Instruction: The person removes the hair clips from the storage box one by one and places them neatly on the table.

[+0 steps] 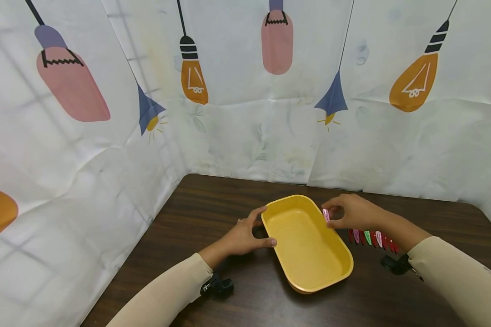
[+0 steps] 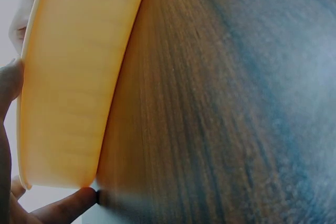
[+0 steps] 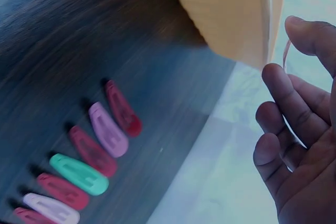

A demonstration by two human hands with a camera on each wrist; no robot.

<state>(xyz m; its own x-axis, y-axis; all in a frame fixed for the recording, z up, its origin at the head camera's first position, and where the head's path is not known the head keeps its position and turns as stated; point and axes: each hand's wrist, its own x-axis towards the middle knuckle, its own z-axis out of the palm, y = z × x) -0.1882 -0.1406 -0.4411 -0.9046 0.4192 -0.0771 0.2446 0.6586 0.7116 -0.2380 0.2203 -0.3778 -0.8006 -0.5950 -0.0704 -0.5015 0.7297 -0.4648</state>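
Observation:
A yellow plastic basin (image 1: 307,247) with rounded corners stands on the table, its inside bare. My left hand (image 1: 241,236) holds the basin's left side, the thumb at the rim and the other fingers reaching round toward its far corner. In the left wrist view, one fingertip touches the basin's outer wall (image 2: 73,87) low down. Over the right rim, my right hand (image 1: 353,212) pinches a pink snap hair clip (image 1: 326,215) between thumb and index finger. The clip shows only as a thin edge (image 3: 286,56) in the right wrist view.
Right of the basin, several snap hair clips lie in a row, among them a green clip (image 3: 79,174), a purple clip (image 3: 108,129) and a red clip (image 3: 123,109). The dark wooden table (image 1: 212,204) meets a patterned curtain (image 1: 245,131) at the back and left.

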